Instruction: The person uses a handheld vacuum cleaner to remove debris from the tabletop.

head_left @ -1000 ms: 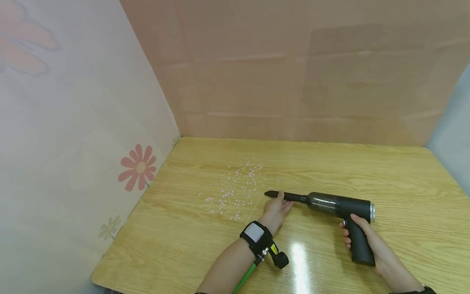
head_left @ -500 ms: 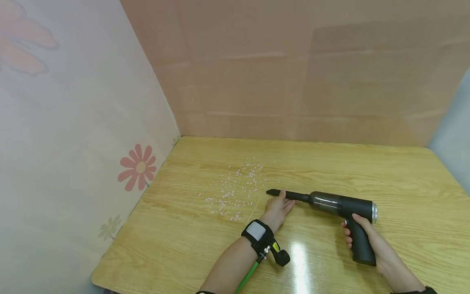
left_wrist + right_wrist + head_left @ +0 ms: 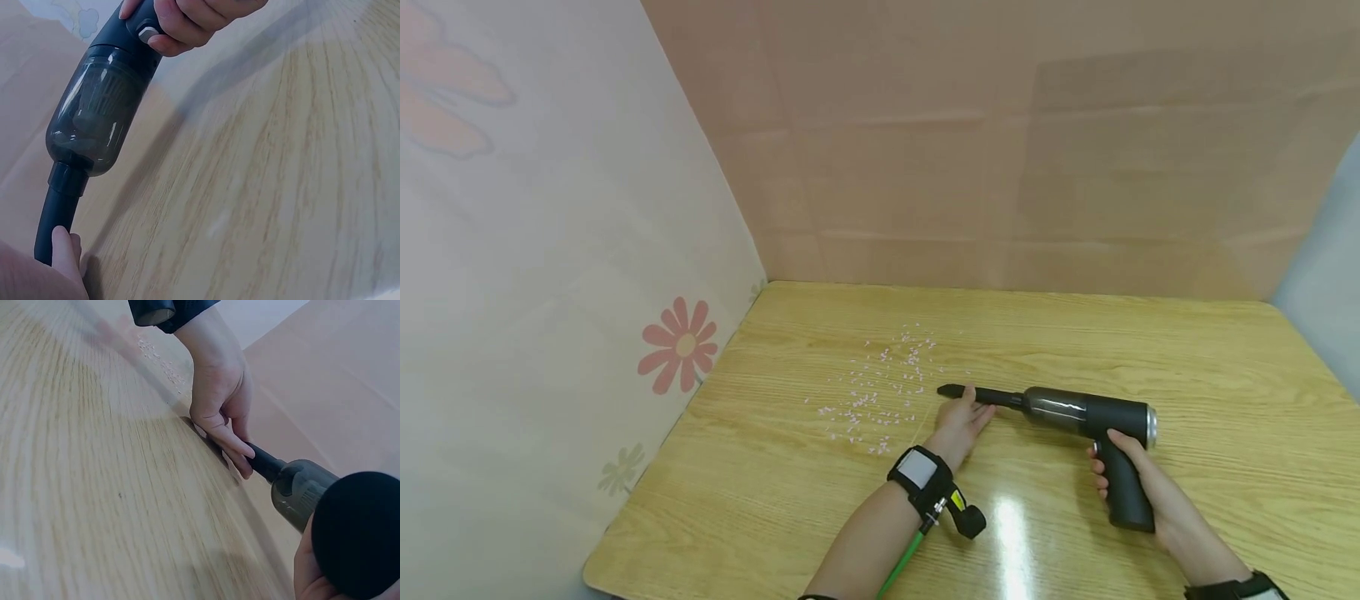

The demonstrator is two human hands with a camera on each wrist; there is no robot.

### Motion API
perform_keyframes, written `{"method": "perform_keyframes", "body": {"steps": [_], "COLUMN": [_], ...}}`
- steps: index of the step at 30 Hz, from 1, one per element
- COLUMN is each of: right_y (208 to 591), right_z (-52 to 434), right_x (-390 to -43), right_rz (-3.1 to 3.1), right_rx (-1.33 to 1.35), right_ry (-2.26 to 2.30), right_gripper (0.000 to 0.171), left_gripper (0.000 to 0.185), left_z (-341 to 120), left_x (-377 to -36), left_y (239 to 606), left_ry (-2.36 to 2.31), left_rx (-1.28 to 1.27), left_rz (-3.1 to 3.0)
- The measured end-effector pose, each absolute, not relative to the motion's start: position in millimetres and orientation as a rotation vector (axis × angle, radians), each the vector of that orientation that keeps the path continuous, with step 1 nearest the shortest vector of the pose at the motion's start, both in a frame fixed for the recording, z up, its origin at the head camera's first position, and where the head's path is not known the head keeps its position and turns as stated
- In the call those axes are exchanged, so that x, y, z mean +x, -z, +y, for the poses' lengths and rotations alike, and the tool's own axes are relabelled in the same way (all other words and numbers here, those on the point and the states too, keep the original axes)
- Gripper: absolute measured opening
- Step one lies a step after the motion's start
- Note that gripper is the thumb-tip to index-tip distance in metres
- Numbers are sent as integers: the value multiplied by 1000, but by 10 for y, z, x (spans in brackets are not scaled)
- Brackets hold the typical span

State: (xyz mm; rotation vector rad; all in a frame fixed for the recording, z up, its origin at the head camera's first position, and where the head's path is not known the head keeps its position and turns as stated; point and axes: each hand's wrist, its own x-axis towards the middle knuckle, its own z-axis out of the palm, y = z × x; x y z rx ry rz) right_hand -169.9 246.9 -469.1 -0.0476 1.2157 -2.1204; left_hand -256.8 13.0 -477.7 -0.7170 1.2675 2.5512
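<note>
Wood-grain bench (image 3: 1150, 350) carries pink crumbs (image 3: 880, 392) near a handheld vacuum (image 3: 1075, 412). Right hand (image 3: 1138, 492) wraps its pistol handle; left hand (image 3: 958, 425) closes lightly on the thin nozzle (image 3: 977, 394). It looks rigid, light and smooth, best held by the handle.

Wooden table (image 3: 1187, 350), flowered wall panel (image 3: 677, 342)
</note>
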Motion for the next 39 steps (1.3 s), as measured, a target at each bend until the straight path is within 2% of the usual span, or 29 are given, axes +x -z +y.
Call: {"method": "perform_keyframes", "body": {"steps": [11,39], "right_y": [4679,4684], "right_z": [2392,2314], "right_x": [-1748,-1792], "right_rz": [1270,1275], "right_rx": [21,-5], "right_ry": [2121,2171], "right_gripper": [44,44], "left_gripper": [57,57], "left_z": [94,52], "left_x": [-2614,-2679], "left_y": [4764,4759], "left_ry": [-2565,-2541], "left_rx": [-722,-703], "left_rz": [1296,1345]}}
